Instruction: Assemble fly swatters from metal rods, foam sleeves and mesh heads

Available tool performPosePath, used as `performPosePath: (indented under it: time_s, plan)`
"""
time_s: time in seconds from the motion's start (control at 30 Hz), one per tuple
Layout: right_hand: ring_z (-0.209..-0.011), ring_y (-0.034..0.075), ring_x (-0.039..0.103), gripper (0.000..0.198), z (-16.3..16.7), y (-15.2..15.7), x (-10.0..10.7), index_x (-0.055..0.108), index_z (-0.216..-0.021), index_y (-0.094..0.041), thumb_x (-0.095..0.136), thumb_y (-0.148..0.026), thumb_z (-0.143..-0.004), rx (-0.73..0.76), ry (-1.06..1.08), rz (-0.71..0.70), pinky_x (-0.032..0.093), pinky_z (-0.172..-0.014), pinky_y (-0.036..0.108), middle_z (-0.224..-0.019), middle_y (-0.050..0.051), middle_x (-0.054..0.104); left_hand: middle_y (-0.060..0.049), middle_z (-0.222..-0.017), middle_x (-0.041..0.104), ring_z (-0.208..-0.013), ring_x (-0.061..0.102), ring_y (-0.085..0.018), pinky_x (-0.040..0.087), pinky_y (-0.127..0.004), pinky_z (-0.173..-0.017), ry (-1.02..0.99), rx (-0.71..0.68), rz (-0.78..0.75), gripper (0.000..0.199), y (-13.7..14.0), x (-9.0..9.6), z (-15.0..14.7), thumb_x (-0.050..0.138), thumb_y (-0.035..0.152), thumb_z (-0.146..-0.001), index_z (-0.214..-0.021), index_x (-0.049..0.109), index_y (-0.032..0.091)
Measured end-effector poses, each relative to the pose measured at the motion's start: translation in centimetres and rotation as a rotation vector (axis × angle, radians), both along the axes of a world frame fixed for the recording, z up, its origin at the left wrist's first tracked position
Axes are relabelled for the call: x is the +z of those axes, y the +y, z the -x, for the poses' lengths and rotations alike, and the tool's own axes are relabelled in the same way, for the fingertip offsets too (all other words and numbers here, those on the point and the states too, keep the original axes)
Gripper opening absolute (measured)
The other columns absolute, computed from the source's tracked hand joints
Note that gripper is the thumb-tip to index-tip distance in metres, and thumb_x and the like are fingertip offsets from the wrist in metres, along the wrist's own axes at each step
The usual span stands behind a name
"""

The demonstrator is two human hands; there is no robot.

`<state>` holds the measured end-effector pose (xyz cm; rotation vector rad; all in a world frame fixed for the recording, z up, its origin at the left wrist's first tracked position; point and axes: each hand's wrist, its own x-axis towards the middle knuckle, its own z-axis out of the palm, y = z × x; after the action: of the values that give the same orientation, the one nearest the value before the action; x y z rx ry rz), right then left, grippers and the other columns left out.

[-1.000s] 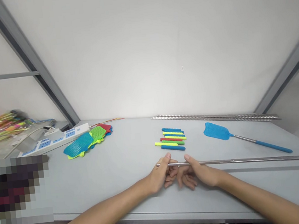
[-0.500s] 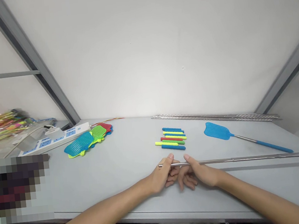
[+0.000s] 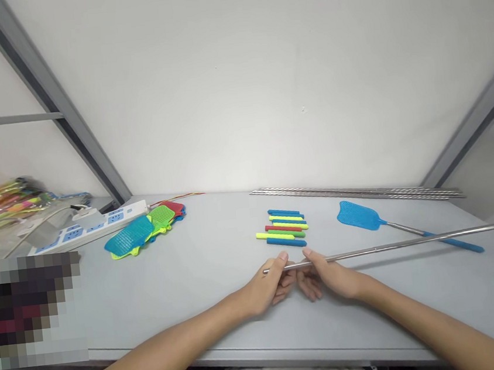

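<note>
A thin telescopic metal rod (image 3: 394,246) runs from between my hands out to the right, its far end a little raised. My left hand (image 3: 275,281) pinches it close to its left tip, thumb on top. Beside it, my right hand (image 3: 322,274) is closed on the same rod, thumb above and fingers curled below. Just beyond my hands lie several coloured handle sleeves (image 3: 285,235) in blue, yellow, red and green. Past the rod, a blue fly swatter (image 3: 358,215) with a metal shaft and blue handle rests on the table; the rod crosses in front of its handle.
More metal rods (image 3: 354,192) lie along the back of the grey table (image 3: 218,247). Overlapping swatter heads (image 3: 131,237) are at left, next to a white power strip (image 3: 114,221). Bagged colourful items (image 3: 1,202) sit at far left. Grey frame posts flank the white wall.
The rod's right end has swung up and away from me, and its far tip now shows in view. Both hands stay on the rod, almost in place.
</note>
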<state>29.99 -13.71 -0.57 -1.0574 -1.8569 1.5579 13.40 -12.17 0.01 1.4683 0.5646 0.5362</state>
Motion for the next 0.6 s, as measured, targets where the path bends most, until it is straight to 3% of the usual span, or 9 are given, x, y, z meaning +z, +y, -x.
performPosePath:
  time_s: [0.3,0.4,0.6]
  plan:
    - [-0.043,0.008,0.042,0.069,0.2,0.4,-0.2,0.051,-0.056,-0.013,-0.001,-0.051,-0.081,-0.003,-0.01,-0.045,0.033,-0.045,0.021,-0.05,0.003,0.05,0.007,-0.042,0.024,-0.034,0.023,-0.005,0.02,-0.02,-0.036,0.018,0.078,-0.011,0.045,0.6,-0.2,0.0,0.019,0.05,-0.081,-0.052,0.03,0.017]
    - [-0.04,0.008,0.042,0.068,0.4,0.6,0.0,0.052,-0.056,-0.012,0.002,-0.051,-0.081,-0.027,0.029,0.018,0.032,-0.042,0.021,-0.049,0.003,0.05,0.007,-0.04,0.025,-0.032,0.024,-0.005,0.021,-0.019,-0.035,0.018,0.123,0.024,0.045,1.1,-0.2,0.0,0.02,0.051,-0.08,-0.052,0.029,0.017]
    - [-0.036,0.007,0.038,0.05,0.5,1.2,0.5,0.049,-0.053,-0.013,0.027,-0.05,-0.079,-0.258,0.201,0.148,0.029,-0.04,0.02,-0.04,-0.001,0.042,0.008,-0.039,0.026,-0.031,0.026,-0.004,0.021,-0.018,-0.035,-0.011,0.157,0.111,0.042,1.6,0.4,0.1,0.026,0.051,-0.079,-0.053,0.027,0.017]
